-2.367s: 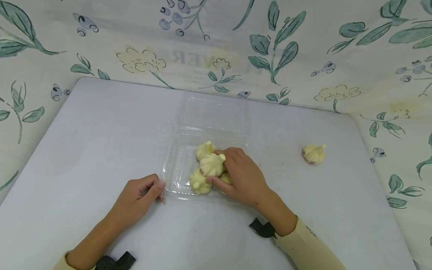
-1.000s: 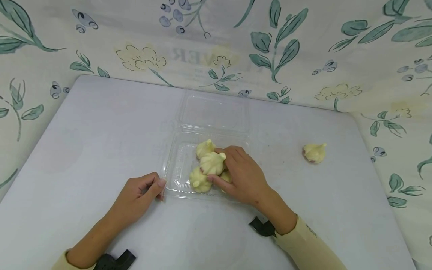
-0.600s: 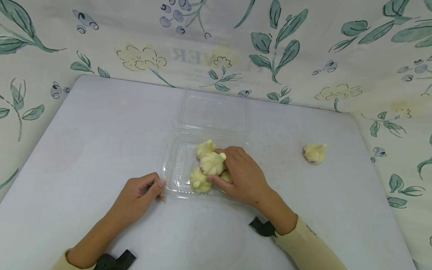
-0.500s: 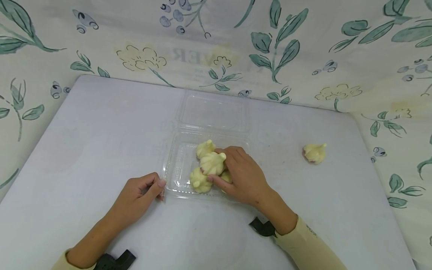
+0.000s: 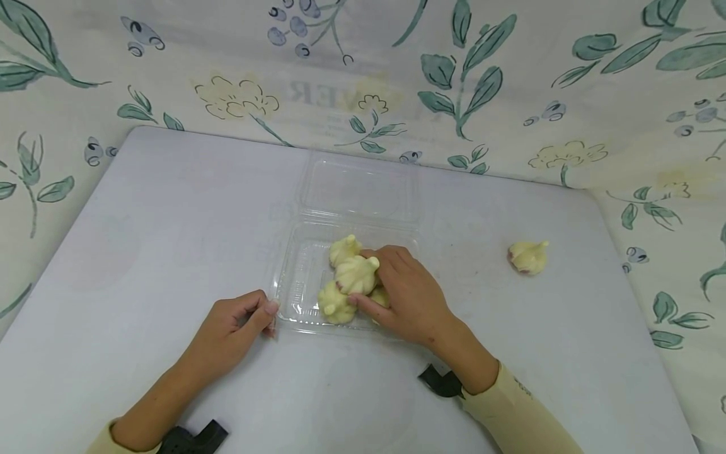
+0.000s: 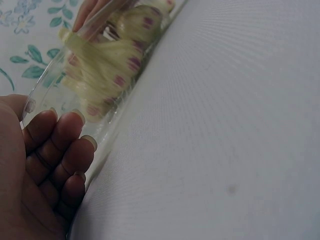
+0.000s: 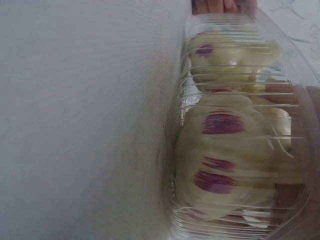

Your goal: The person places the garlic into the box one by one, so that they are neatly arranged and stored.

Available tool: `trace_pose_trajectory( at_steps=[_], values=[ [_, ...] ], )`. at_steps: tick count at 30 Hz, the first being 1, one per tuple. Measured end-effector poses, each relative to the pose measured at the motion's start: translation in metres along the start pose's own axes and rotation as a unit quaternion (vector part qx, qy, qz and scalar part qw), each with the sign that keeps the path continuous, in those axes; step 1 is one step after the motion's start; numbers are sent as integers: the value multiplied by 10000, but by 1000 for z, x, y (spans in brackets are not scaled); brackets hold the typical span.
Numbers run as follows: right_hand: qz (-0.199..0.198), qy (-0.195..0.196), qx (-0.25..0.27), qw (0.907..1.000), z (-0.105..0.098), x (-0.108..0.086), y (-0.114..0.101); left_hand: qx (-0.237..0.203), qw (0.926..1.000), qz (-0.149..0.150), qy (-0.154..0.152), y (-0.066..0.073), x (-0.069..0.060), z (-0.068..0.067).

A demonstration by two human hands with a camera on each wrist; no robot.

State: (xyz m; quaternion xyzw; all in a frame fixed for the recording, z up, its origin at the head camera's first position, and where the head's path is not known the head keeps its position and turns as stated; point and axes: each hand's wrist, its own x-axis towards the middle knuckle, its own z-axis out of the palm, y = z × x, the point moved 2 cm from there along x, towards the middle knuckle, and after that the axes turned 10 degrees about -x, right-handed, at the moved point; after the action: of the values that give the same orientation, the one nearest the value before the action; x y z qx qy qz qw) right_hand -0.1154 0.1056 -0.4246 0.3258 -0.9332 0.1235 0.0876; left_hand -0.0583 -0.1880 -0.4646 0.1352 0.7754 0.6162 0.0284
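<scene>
A clear plastic clamshell container (image 5: 300,277) lies open on the table, its lid (image 5: 358,189) folded back to the far side. Several pale yellow garlic bulbs sit in it, some with purple marks, as on one bulb (image 7: 220,155) seen through the ribbed wall. My left hand (image 5: 241,331) pinches the container's left front rim between thumb and curled fingers (image 6: 70,155). Reaching in from the right, my right hand (image 5: 411,296) holds the topmost garlic bulb (image 5: 356,275) between thumb and fingers. That bulb rests against a rear bulb (image 5: 344,251) and a front bulb (image 5: 336,304). Another bulb (image 5: 380,296) is partly hidden under my right hand.
One more garlic bulb (image 5: 527,258) lies alone on the white table (image 5: 170,221), to the right of the container. A floral-patterned cloth (image 5: 363,75) hangs behind the table's far edge. Black wrist devices (image 5: 195,438) are worn at both sleeves.
</scene>
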Motion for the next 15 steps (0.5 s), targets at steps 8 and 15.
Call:
trace_pose_trajectory(
  at_steps=[8, 15],
  values=[
    [-2, 17, -25, 10000, 0, 0, 0, -58, 10000, 28, -34, 0, 0, 0],
    [-32, 19, -72, 10000, 0, 0, -1, -44, 10000, 19, -27, 0, 0, 0]
  ],
)
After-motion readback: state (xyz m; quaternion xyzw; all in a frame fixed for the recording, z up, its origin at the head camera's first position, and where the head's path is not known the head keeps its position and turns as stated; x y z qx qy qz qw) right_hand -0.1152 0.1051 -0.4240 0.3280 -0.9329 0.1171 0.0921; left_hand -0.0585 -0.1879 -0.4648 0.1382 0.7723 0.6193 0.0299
